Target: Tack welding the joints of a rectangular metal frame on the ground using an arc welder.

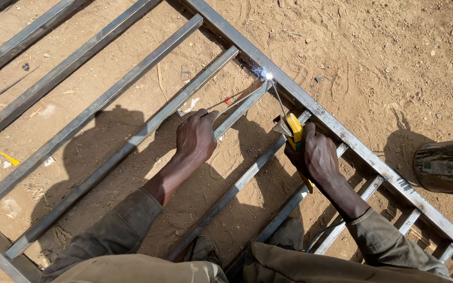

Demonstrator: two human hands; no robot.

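Low in the frame, your right hand (318, 154) is closed around the yellow electrode holder (296, 137), its rod (277, 95) sparking at the joint (269, 76) where a crossbar (242, 106) meets the long rail (342, 133). Your left hand (196, 137) presses on that crossbar, pinching a thin spare rod (234, 100). This weld looks underway; bars toward the upper left appear unjoined. At right edge, a dark metal cylinder (446, 166) carries a pale green label.
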